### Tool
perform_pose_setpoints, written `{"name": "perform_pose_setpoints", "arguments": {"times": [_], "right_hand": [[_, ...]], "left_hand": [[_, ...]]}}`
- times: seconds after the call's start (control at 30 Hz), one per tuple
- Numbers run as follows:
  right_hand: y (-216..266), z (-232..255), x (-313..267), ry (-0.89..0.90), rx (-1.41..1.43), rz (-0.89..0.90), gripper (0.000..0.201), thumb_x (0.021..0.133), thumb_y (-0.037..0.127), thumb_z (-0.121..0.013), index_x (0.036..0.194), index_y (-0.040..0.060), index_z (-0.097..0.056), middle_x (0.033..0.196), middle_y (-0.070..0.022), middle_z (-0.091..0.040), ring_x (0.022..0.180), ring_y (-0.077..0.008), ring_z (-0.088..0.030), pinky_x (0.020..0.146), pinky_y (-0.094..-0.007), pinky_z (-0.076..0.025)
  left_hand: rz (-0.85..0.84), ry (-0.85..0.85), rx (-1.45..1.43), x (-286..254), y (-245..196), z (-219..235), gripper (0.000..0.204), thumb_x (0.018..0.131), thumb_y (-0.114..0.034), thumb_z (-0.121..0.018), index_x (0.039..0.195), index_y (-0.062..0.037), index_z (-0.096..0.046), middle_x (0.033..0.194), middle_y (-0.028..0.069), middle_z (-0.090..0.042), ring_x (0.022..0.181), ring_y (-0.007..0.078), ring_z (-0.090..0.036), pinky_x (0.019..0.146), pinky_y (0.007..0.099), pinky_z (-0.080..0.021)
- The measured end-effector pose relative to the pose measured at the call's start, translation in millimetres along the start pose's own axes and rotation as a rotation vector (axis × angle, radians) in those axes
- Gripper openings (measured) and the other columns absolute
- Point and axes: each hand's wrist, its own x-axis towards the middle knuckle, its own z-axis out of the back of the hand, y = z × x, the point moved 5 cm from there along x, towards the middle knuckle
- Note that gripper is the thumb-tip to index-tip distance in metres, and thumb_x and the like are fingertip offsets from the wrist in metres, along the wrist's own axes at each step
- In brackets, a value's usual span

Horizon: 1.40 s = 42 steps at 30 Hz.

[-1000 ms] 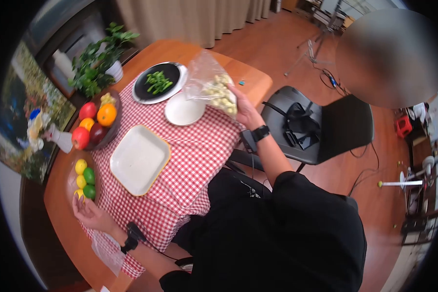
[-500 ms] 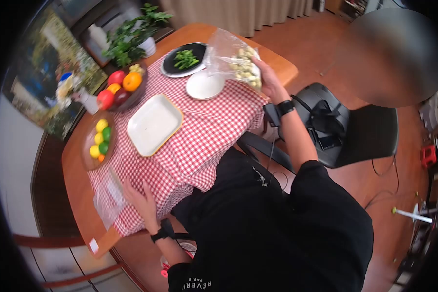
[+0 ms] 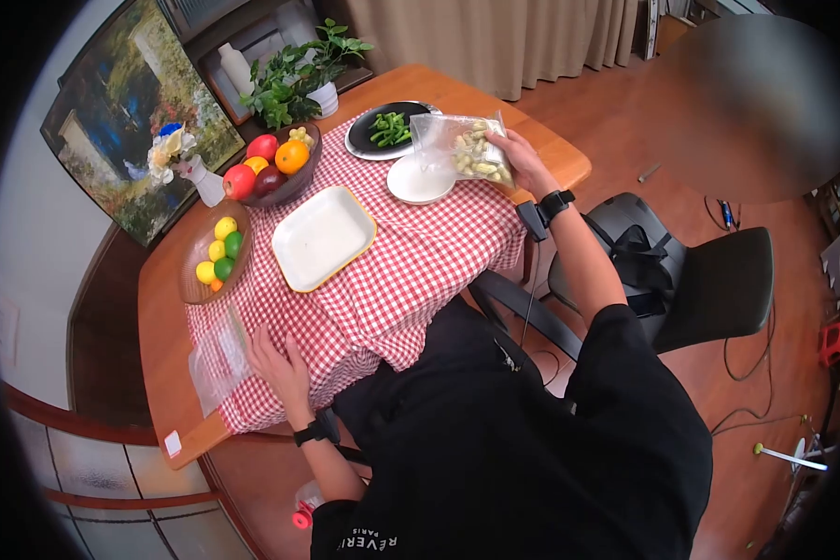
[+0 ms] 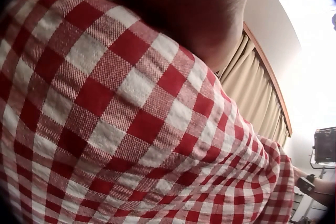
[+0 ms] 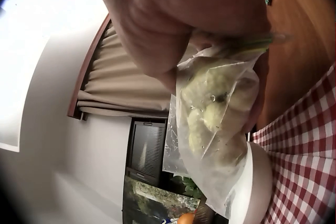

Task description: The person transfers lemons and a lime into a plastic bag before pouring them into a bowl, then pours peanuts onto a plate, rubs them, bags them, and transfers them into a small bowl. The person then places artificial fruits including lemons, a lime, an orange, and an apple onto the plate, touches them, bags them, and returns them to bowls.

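Note:
My right hand (image 3: 525,166) grips a clear zip bag (image 3: 482,151) of pale yellow-green pieces by its right end, above the table's far right part. In the right wrist view, fingers curl round the bag (image 5: 210,113), its zip strip close under the hand. The bag's loose end overlaps a small white bowl (image 3: 420,180). My left hand (image 3: 282,369) lies with fingers spread on the red-and-white checked tablecloth (image 3: 397,280) near the front edge. Beside its fingertips is a flat clear plastic bag (image 3: 220,359). In the left wrist view, checked cloth fills the space below the hand.
A white rectangular dish (image 3: 323,238) sits mid-table. Behind the bowl is a black plate (image 3: 373,140) with chopped green vegetables. Along the left stand a dark fruit bowl (image 3: 294,191) and a brown basket (image 3: 196,285) of lemons and limes. A black chair (image 3: 719,289) stands right.
My left hand has moved from the lemon basket down onto the cloth beside the flat plastic bag. The right hand keeps hold of its bag, now tilted flatter. The head view has shifted.

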Motion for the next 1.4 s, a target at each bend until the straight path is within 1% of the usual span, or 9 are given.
{"name": "perform_pose_setpoints", "arguments": {"times": [0.13,0.3,0.53,0.73,0.8,0.93,1.03,1.1,1.4], "right_hand": [[6.3,6.3,18.4,-0.013,-0.176,0.034,0.049,0.106,0.025,-0.067,0.143,-0.0045,-0.053,0.124,-0.0154,-0.072,0.103,-0.0194,-0.075,0.088,-0.0348,-0.063],[35.9,-19.9,23.0,0.042,-0.647,0.122,0.054,0.102,0.028,-0.072,0.144,-0.0025,-0.057,0.121,-0.0125,-0.073,0.102,-0.0184,-0.073,0.089,-0.0335,-0.059],[54.5,-56.9,38.6,0.067,-0.883,0.128,0.056,0.096,0.035,-0.075,0.136,-0.0017,-0.065,0.117,-0.0168,-0.075,0.100,-0.0226,-0.074,0.091,-0.0355,-0.059],[62.6,-94.7,46.9,0.127,-1.155,0.139,0.061,0.099,0.037,-0.073,0.148,0.0040,-0.059,0.123,-0.0200,-0.073,0.105,-0.0265,-0.075,0.067,-0.0403,-0.065],[65.9,-109.8,49.9,0.180,-1.333,0.265,0.060,0.098,0.037,-0.073,0.146,0.0035,-0.059,0.126,-0.0219,-0.072,0.109,-0.0329,-0.075,0.068,-0.0448,-0.067],[64.7,-130.1,54.0,0.229,-1.456,0.262,0.057,0.098,0.033,-0.072,0.146,0.0042,-0.059,0.128,-0.0233,-0.072,0.112,-0.0370,-0.074,0.075,-0.0486,-0.067],[61.1,-138.0,55.7,0.230,-1.486,0.223,0.054,0.098,0.030,-0.073,0.145,0.0058,-0.061,0.128,-0.0236,-0.072,0.113,-0.0390,-0.073,0.088,-0.0490,-0.063],[52.6,-136.6,71.7,0.191,-1.666,0.350,0.051,0.098,0.026,-0.074,0.144,0.0074,-0.062,0.126,-0.0233,-0.073,0.114,-0.0391,-0.072,0.096,-0.0477,-0.059],[60.8,-144.7,70.8,0.177,-1.734,0.437,0.044,0.096,0.022,-0.076,0.137,0.0103,-0.068,0.116,-0.0199,-0.076,0.109,-0.0385,-0.073,0.091,-0.0492,-0.059]], "left_hand": [[0.016,0.005,-0.007,1.4,-3.6,2.1,0.056,0.108,-0.034,-0.059,0.150,0.0018,-0.050,0.153,0.0190,-0.053,0.150,0.0403,-0.037,0.125,0.0584,-0.022],[0.016,0.001,-0.019,1.3,-1.6,1.7,0.056,0.106,-0.032,-0.061,0.150,0.0017,-0.051,0.152,0.0185,-0.054,0.150,0.0403,-0.037,0.124,0.0576,-0.023],[0.019,-0.018,-0.022,0.8,-2.0,2.1,0.057,0.105,-0.029,-0.063,0.150,0.0021,-0.050,0.152,0.0196,-0.053,0.150,0.0397,-0.037,0.124,0.0574,-0.024],[0.031,-0.011,-0.044,1.0,-3.3,4.2,0.056,0.105,-0.028,-0.063,0.151,0.0026,-0.050,0.153,0.0200,-0.052,0.151,0.0399,-0.036,0.125,0.0574,-0.023],[0.033,-0.017,-0.046,1.1,-3.2,4.3,0.056,0.105,-0.028,-0.063,0.151,0.0026,-0.050,0.153,0.0200,-0.052,0.151,0.0399,-0.036,0.125,0.0575,-0.023],[0.025,-0.023,-0.053,1.0,-3.9,5.1,0.056,0.105,-0.027,-0.063,0.151,0.0023,-0.050,0.153,0.0202,-0.052,0.151,0.0400,-0.036,0.125,0.0576,-0.023],[0.035,-0.019,-0.054,1.8,-4.0,6.2,0.056,0.105,-0.027,-0.063,0.151,0.0017,-0.050,0.153,0.0203,-0.052,0.151,0.0400,-0.036,0.125,0.0577,-0.023],[0.048,-0.019,-0.052,1.4,-3.4,5.7,0.056,0.105,-0.028,-0.063,0.151,0.0013,-0.050,0.153,0.0204,-0.051,0.151,0.0401,-0.035,0.125,0.0577,-0.023],[0.064,-0.024,-0.047,0.3,-1.7,5.3,0.058,0.105,-0.031,-0.061,0.153,-0.0006,-0.050,0.154,0.0200,-0.052,0.152,0.0399,-0.035,0.126,0.0590,-0.021]]}}
